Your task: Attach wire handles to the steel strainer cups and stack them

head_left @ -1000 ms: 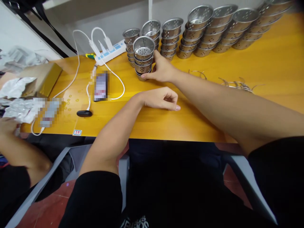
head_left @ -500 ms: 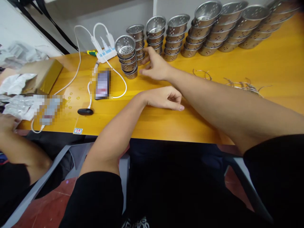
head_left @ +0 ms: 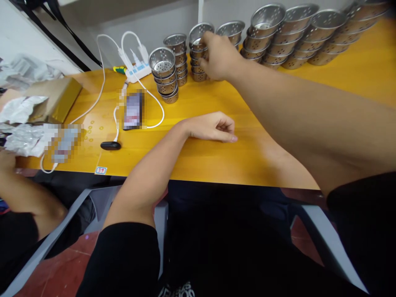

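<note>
My right hand (head_left: 221, 55) is at the right side of a stack of perforated metal cups (head_left: 199, 53). Its index finger is over the top cup's rim and its thumb lies lower, with a gap between them. Whether the fingertips touch the cups, I cannot tell. Loosely curled, my left hand (head_left: 213, 127) rests by the table's middle with its thumb out and nothing visible in it. Closer to me, a shorter stack of perforated cups (head_left: 167, 78) stands left of the right hand. Another stack (head_left: 181, 60) rises just behind it.
More leaning cup stacks (head_left: 267, 37) line the back right of the yellow table (head_left: 198, 161). On the left are a white power strip (head_left: 139, 71) with cables, a blurred phone (head_left: 133, 110), a black oval object (head_left: 110, 145) and a cardboard box (head_left: 58, 99). A co-worker's arm (head_left: 34, 189) is at far left.
My right hand has moved right and back, from the leftmost stacks to the third one. Its forearm now covers the thin wire pieces on the table. My left hand has barely moved.
</note>
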`<move>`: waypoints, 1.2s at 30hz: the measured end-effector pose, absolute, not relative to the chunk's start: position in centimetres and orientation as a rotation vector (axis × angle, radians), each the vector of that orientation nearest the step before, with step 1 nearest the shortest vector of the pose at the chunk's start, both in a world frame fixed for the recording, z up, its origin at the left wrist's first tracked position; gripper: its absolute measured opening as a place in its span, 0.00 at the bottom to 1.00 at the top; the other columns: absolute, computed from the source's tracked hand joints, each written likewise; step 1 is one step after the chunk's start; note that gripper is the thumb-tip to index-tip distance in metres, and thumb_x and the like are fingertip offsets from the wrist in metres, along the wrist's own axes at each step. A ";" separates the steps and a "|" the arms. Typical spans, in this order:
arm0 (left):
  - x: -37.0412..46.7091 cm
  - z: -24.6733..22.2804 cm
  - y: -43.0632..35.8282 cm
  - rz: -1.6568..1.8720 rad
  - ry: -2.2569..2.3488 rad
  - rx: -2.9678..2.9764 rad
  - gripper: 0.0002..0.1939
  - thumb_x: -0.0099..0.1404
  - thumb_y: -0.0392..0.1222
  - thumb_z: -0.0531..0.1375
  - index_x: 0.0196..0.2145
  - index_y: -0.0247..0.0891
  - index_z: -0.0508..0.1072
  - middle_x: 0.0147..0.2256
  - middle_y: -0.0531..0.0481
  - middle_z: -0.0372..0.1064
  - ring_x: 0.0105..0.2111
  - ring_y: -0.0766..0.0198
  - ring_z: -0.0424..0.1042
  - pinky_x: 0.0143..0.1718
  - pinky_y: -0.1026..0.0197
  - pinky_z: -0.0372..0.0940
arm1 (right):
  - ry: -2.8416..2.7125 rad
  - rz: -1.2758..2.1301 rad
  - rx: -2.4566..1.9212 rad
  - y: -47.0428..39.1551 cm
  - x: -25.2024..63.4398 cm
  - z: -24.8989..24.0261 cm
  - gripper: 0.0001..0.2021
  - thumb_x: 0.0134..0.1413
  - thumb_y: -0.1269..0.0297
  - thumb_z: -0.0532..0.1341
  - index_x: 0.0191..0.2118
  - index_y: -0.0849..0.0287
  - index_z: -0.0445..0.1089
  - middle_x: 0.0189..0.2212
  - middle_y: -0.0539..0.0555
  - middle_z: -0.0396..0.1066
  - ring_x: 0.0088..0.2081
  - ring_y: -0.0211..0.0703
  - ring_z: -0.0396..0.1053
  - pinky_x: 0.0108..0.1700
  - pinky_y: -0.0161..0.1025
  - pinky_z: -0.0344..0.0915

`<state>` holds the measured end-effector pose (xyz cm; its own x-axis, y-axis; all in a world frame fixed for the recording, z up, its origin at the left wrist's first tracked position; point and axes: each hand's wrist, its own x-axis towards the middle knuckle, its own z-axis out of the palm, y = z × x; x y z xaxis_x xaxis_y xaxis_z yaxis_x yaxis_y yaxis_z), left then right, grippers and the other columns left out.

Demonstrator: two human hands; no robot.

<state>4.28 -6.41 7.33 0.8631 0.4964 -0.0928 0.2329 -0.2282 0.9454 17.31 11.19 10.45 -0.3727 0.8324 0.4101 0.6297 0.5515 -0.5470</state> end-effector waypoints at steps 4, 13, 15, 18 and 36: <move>4.4 7.1 -6.5 0.285 0.580 1.792 0.13 0.71 0.44 0.83 0.38 0.39 0.85 0.34 0.52 0.83 0.34 0.65 0.76 0.42 0.56 0.66 | -2.153 0.190 -1.430 9.7 16.2 11.8 0.38 0.75 0.86 0.76 0.41 0.42 0.47 0.71 0.82 0.85 0.74 0.84 0.85 0.79 0.83 0.77; 4.4 7.1 -6.3 0.387 0.616 1.761 0.12 0.75 0.37 0.80 0.37 0.37 0.83 0.33 0.54 0.79 0.32 0.68 0.71 0.40 0.57 0.63 | -2.268 0.273 -1.419 5.2 20.8 13.3 0.16 0.80 0.56 0.75 0.39 0.41 0.70 0.33 0.53 0.83 0.51 0.58 0.87 0.67 0.59 0.82; 4.3 7.1 -6.2 0.410 0.637 1.753 0.12 0.75 0.34 0.80 0.36 0.37 0.82 0.32 0.55 0.78 0.32 0.70 0.70 0.40 0.58 0.62 | -2.373 0.298 -1.329 3.1 23.0 13.6 0.11 0.86 0.45 0.65 0.47 0.40 0.75 0.43 0.57 0.89 0.54 0.60 0.88 0.69 0.60 0.80; 4.4 6.8 -6.1 0.447 0.668 1.750 0.13 0.76 0.29 0.78 0.36 0.37 0.81 0.32 0.56 0.77 0.31 0.71 0.69 0.38 0.59 0.61 | -2.358 0.313 -1.448 -0.1 26.6 14.0 0.10 0.87 0.46 0.62 0.53 0.41 0.77 0.49 0.61 0.92 0.55 0.64 0.90 0.68 0.61 0.81; 4.0 5.8 -5.3 0.495 0.666 1.714 0.16 0.77 0.24 0.77 0.36 0.38 0.78 0.33 0.56 0.78 0.31 0.71 0.71 0.38 0.60 0.62 | -1.856 0.214 -1.885 -1.3 44.4 11.3 0.06 0.90 0.62 0.69 0.59 0.54 0.84 0.50 0.68 0.93 0.49 0.60 0.94 0.41 0.45 0.75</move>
